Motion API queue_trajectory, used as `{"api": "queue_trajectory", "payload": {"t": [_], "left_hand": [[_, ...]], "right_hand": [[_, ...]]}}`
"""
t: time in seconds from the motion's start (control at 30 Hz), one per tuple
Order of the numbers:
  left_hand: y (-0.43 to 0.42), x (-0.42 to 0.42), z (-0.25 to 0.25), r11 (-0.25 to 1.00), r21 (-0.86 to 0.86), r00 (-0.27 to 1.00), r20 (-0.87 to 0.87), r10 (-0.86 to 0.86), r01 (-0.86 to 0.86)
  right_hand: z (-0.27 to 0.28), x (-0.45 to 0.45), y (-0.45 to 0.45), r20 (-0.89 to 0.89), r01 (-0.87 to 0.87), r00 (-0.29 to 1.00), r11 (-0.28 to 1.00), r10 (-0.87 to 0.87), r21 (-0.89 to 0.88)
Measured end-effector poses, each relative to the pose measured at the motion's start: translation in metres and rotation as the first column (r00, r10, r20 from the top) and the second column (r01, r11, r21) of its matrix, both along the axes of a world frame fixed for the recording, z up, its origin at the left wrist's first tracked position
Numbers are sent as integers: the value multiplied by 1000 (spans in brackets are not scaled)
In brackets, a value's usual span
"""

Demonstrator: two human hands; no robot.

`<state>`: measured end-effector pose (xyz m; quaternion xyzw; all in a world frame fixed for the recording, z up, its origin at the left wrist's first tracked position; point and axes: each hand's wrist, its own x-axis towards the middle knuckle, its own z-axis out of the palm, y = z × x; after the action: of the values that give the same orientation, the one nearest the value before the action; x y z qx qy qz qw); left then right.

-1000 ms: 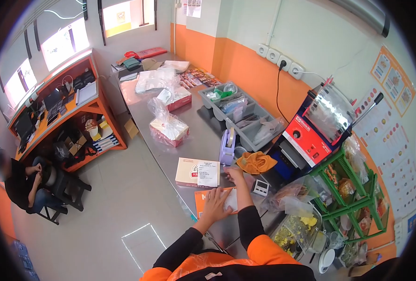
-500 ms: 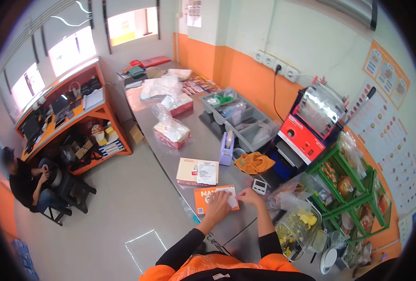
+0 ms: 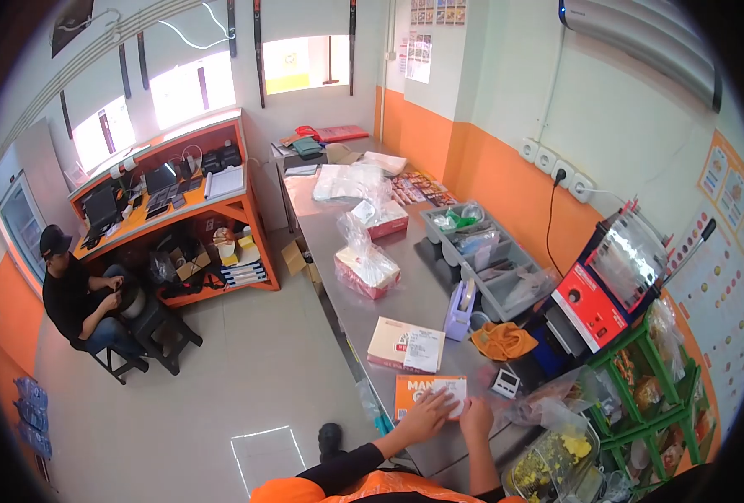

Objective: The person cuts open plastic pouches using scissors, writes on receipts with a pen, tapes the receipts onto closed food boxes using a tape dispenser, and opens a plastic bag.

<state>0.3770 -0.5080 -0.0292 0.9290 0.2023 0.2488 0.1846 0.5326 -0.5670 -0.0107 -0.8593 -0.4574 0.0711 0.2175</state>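
Observation:
An orange box (image 3: 411, 387) with white lettering lies near the front edge of the steel table. A white paper slip (image 3: 453, 388) rests over its right part. My left hand (image 3: 422, 417) lies across the box and slip, its fingers stretched out and pressing down. At the slip's right edge is my right hand (image 3: 476, 419), thumb and fingers drawn together; what they pinch is too small to make out. Just behind stands a cream-coloured box (image 3: 397, 335) with a printed receipt (image 3: 423, 349) on it. A small white timer (image 3: 506, 383) sits to the right.
Beyond are a purple tape dispenser (image 3: 459, 310), an orange cloth (image 3: 504, 340), a grey divided bin (image 3: 493, 272) and a bagged box (image 3: 367, 270). Right are a red-fronted machine (image 3: 590, 306), green racks (image 3: 640, 369) and a yellow-food container (image 3: 548, 469). A person (image 3: 83, 293) sits left.
My view has tilted up and turned left, so the table appears lower and farther right. Both hands stay at the orange box, the left still pressing on the slip.

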Motion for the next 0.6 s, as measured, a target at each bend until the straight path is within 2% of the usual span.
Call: {"api": "queue_trajectory", "payload": {"t": [0.03,0.07,0.13,0.23,0.3,0.33,0.4,0.43,0.47,0.53,0.6], "left_hand": [[5,-5,6,998,-28,999,7,-50,50],[15,-8,4,968,-156,979,77,-186,196],[38,-15,-3,792,-371,873,255,-417,486],[75,-56,23,647,-533,837,385,-388,545],[112,-97,47,823,-485,927,352,-126,296],[134,-118,53,875,-457,937,349,13,158],[206,-149,34,911,-380,909,301,288,-162],[244,-158,31,896,-335,876,283,389,-290],[279,-165,30,862,-291,831,266,489,-415],[352,-167,22,873,-213,839,251,483,-439],[411,-152,25,895,-224,843,309,440,-385]], "right_hand": [[1,-9,0,0,23,1000,1000,-23,12],[-1,-17,1,-3,49,999,999,-49,23],[-14,-18,1,-86,131,987,991,-133,-25],[-16,-24,7,-163,256,948,958,-275,-126],[-23,-44,15,56,350,930,921,-364,173],[-21,-57,22,20,407,910,903,-414,137],[-14,-84,39,-47,516,857,854,-514,63],[-20,-90,45,51,557,824,824,-564,107],[-19,-96,53,61,600,791,791,-609,118],[-16,-105,63,90,676,720,725,-688,132],[-23,-112,68,139,694,681,695,-719,188]]}}
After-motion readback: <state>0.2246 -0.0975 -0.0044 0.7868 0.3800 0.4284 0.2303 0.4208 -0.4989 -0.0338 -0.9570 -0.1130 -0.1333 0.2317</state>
